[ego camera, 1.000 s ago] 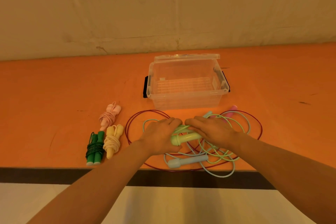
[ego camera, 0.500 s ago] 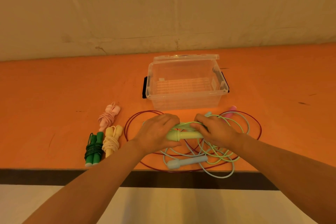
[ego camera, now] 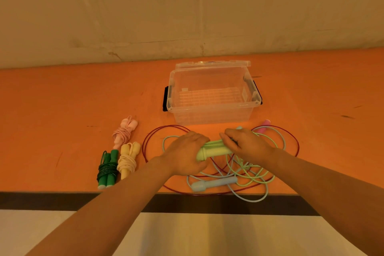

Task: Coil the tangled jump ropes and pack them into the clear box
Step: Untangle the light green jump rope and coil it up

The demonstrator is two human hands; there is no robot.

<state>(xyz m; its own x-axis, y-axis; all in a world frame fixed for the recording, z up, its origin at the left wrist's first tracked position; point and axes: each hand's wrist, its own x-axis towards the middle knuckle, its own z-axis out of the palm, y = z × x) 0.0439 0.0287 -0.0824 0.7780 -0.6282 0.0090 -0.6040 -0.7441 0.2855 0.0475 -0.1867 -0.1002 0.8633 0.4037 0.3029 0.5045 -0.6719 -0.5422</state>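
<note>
A tangle of light green, pale blue and dark red jump ropes lies on the orange table in front of the clear box, which stands open with nothing inside. My left hand and my right hand both grip the light green handles, held side by side just above the tangle. A pale blue handle lies near the front edge. A pink handle pokes out behind my right hand.
Three coiled ropes lie at the left: pink, cream and dark green. The table's front edge runs close below the tangle. A plain wall rises behind the box.
Both hands have closed on the green handles and lifted them slightly, bringing the two handles together. The green cord trails down from them.
</note>
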